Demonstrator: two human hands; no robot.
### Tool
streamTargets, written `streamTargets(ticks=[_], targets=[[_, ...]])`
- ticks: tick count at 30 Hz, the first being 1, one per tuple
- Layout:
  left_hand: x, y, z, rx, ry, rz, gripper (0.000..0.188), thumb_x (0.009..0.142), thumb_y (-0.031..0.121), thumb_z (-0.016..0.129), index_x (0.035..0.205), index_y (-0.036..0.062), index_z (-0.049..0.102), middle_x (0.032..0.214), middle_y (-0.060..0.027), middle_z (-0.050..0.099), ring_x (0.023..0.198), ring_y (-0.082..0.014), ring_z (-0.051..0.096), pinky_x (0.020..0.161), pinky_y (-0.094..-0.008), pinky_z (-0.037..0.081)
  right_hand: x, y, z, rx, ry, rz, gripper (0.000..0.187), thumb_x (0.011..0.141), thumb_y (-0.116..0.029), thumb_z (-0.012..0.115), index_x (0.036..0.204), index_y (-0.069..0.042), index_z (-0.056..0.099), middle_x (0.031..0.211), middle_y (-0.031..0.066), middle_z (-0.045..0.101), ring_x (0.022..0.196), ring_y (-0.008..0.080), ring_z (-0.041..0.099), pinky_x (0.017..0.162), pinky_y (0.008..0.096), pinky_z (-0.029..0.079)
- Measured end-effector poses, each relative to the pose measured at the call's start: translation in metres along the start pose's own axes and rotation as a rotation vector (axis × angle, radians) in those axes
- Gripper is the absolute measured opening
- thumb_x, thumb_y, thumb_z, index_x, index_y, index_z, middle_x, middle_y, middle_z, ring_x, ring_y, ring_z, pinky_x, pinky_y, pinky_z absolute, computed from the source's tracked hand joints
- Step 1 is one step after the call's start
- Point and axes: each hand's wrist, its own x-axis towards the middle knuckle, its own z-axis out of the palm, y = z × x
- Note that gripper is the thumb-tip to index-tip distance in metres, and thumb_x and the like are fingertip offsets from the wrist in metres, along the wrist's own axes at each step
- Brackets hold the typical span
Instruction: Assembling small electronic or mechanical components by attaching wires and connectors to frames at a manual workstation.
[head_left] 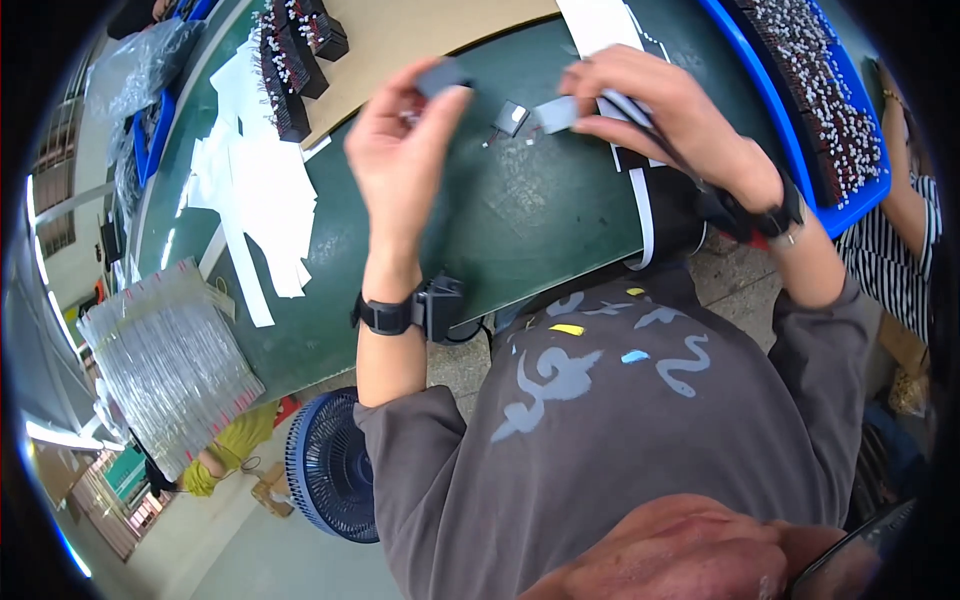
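Observation:
My left hand (pixel 395 150) is raised over the green table (pixel 480 240), its thumb and fingers pinching a small flat dark grey block (pixel 440 77). Opposite it, my right hand (pixel 655 95) grips a small light grey pad (pixel 556 114) between thumb and fingertips. A longer grey strip (pixel 627 106) also sticks out from that hand. Between the two hands, a flat black block (pixel 511 118) with a small white patch lies on the table, thin leads and white connectors beside it. My left fingers partly hide the underside of the held block.
On the right stands a blue tray (pixel 860 195) packed with black blocks, wires and white connectors. More wired black blocks (pixel 290 75) sit on brown cardboard (pixel 400 35) at far left. White sheets (pixel 250 190), a bundle of clear sleeves (pixel 175 360) and a fan (pixel 335 465) are nearby.

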Motion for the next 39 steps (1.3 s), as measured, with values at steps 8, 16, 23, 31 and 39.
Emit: streamTargets(ticks=[8,16,23,31,39], targets=[[0.000,-0.033,-0.001,-0.237,0.261,0.047,0.038,0.089,0.005,0.076,0.124,-0.0029,0.064,0.107,-0.0040,0.069,0.091,-0.0076,0.063,0.082,-0.0199,0.051,0.021,0.029,0.029,-0.096,-0.157,-0.058,0.019,0.091,-0.009,0.071,0.107,-0.003,0.062,0.106,0.0065,0.065,0.100,0.0209,0.062,0.089,0.0326,0.050],[-0.007,-0.014,0.037,-0.436,0.035,0.008,0.038,0.089,0.004,0.076,0.124,-0.0017,0.064,0.103,-0.0021,0.068,0.090,-0.0053,0.059,0.079,-0.0182,0.048,-0.055,0.002,-0.020,0.482,0.223,0.602,0.020,0.100,-0.019,0.064,0.108,-0.001,0.067,0.088,-0.0004,0.062,0.077,0.0082,0.055,0.073,0.0228,0.046],[0.011,-0.014,0.107,-0.448,-0.272,-0.037,0.038,0.087,0.006,0.077,0.122,-0.0009,0.065,0.095,0.0008,0.065,0.084,-0.0042,0.056,0.075,-0.0180,0.048,-0.080,-0.002,0.006,0.248,0.287,0.677,0.019,0.097,-0.020,0.068,0.096,-0.001,0.067,0.071,-0.0040,0.059,0.068,0.0031,0.052,0.063,0.0187,0.040],[0.019,-0.028,0.118,-0.301,-0.296,-0.012,0.035,0.088,0.009,0.076,0.120,0.0008,0.067,0.089,0.0014,0.065,0.078,-0.0036,0.056,0.070,-0.0195,0.048,-0.076,-0.007,0.020,0.057,0.346,0.651,0.021,0.093,-0.014,0.073,0.080,-0.004,0.060,0.070,-0.0026,0.060,0.065,0.0033,0.054,0.059,0.0196,0.039],[0.017,-0.025,0.119,-0.325,-0.296,-0.037,0.034,0.087,0.008,0.077,0.120,0.0021,0.067,0.087,0.0026,0.065,0.076,-0.0033,0.056,0.070,-0.0192,0.048,-0.077,-0.005,0.019,0.279,0.391,0.555,0.024,0.093,-0.014,0.074,0.078,-0.004,0.058,0.067,-0.0020,0.057,0.063,0.0032,0.054,0.057,0.0202,0.039]])
